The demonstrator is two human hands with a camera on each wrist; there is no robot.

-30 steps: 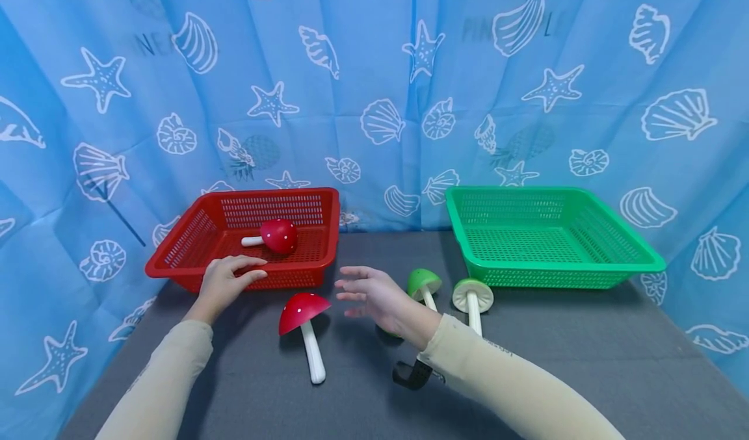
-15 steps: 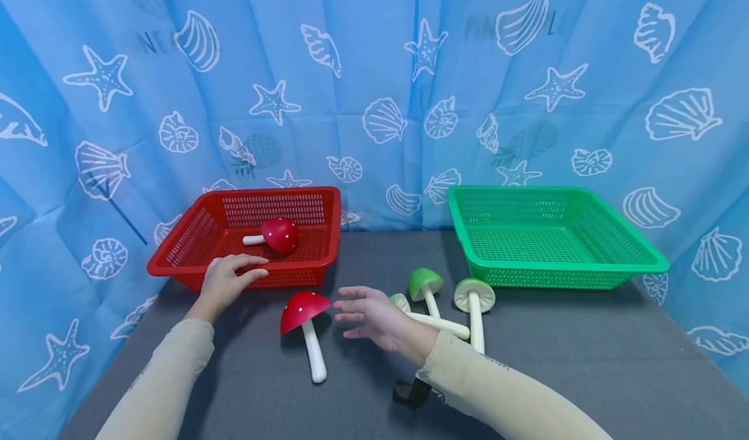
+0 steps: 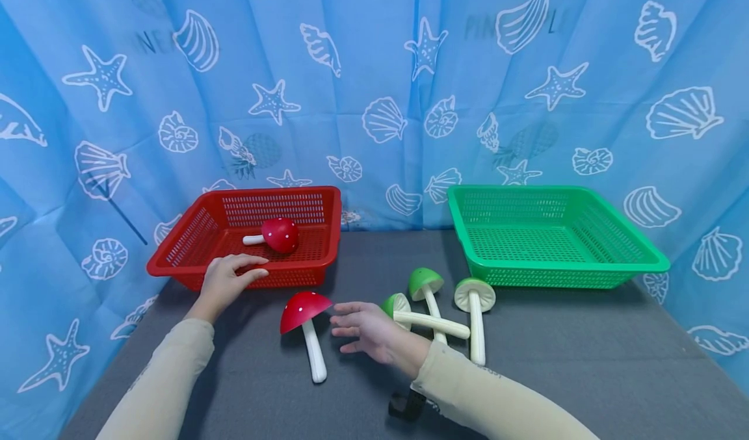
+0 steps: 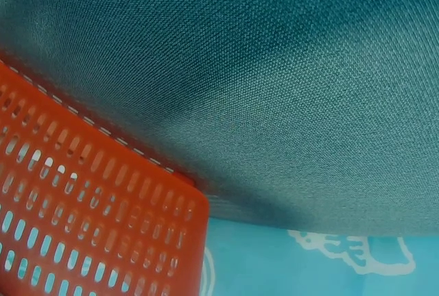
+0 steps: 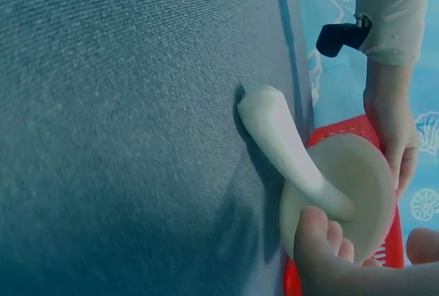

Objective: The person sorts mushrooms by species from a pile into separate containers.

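Observation:
My left hand (image 3: 225, 284) is at the front rim of the red basket (image 3: 193, 273), its thumb in front and fingers over the top, pinching the rim. Inside that basket lies a white-spotted red toy mushroom (image 3: 281, 235). A second red toy mushroom (image 3: 305, 311) rests on the table, cap toward the basket and white stem toward me. Just right of its cap is my right hand (image 3: 371, 333), fingers spread and relaxed, holding nothing. The right wrist view shows this mushroom's pale underside and stem (image 5: 285, 145), with my right hand's fingertips (image 5: 314, 231) overlapping the cap.
Three green-capped toy mushrooms lie behind and right of my right hand: one (image 3: 433, 321) slanting across another (image 3: 426, 281), the third (image 3: 475, 297) apart. A green basket (image 3: 562, 268) stands back right. A blue shell-patterned curtain (image 3: 386, 69) hangs behind the grey tabletop (image 3: 562, 355).
My right hand has moved down and slightly toward me beside the red mushroom, uncovering more of the green mushrooms. My left hand has stayed at the basket rim.

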